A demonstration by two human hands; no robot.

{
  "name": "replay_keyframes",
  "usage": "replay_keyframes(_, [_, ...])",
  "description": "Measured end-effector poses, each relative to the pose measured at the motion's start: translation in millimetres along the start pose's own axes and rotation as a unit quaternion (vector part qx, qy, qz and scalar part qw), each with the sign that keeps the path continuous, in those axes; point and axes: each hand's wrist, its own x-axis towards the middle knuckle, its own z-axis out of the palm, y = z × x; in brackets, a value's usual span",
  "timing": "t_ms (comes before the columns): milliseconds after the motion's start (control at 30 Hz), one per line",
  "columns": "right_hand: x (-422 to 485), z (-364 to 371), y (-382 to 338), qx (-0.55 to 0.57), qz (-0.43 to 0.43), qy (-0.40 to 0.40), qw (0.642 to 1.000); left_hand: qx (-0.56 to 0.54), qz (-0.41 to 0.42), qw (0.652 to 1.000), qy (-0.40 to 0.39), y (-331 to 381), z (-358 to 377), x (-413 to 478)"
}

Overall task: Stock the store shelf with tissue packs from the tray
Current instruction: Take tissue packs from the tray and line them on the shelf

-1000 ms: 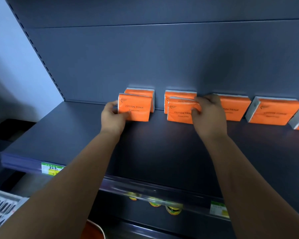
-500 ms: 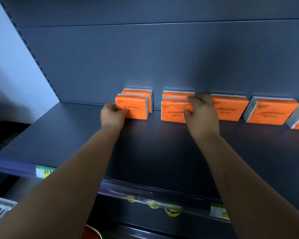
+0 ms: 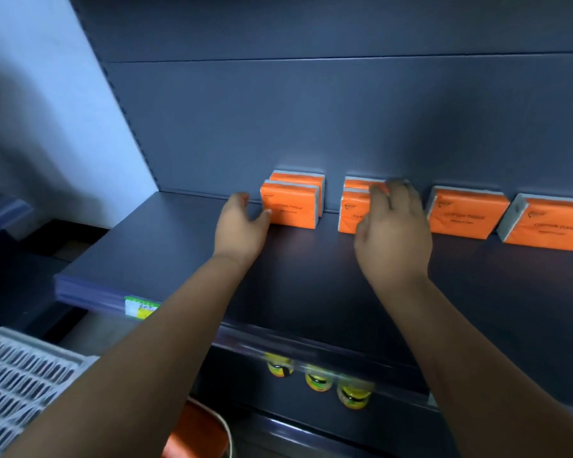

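My left hand [image 3: 242, 223] lies loose, thumb against the front tissue pack [image 3: 290, 208], and my right hand [image 3: 394, 233], fingers spread and blurred, covers the next pack [image 3: 351, 211] on the shelf [image 3: 179, 259], so I judge both placed and must next reach down to the tray [image 3: 20, 375].

tissue packs [image 3: 291, 209] rowed along shelf [image 3: 179, 252] back, tray [image 3: 20, 375] below left, perhaps jars [image 3: 318, 381] beneath shelf

A pale wall [image 3: 30, 94] (bluish in dim light) fills the upper left.
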Motion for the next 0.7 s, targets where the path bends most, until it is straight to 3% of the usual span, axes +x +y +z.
replay_keyframes(100, [-20,-10,-55,0.089,-0.096,-0.042,0.990,0.166,0.083,0.983,0.020,-6,-43,-40])
replay_keyframes(233, [-61,-9,-138,0.161,-0.176,-0.141,0.961,0.355,0.130,0.924,0.059,-40,-109,-106])
replay_keyframes(400, [-119,-14,-224,0.185,-0.247,-0.243,0.919,0.467,0.040,0.882,0.045,-97,-196,-185])
replay_keyframes(700, [-208,-5,-285,0.130,-0.339,-0.380,0.851,0.469,-0.108,0.875,-0.054,-156,-261,-267])
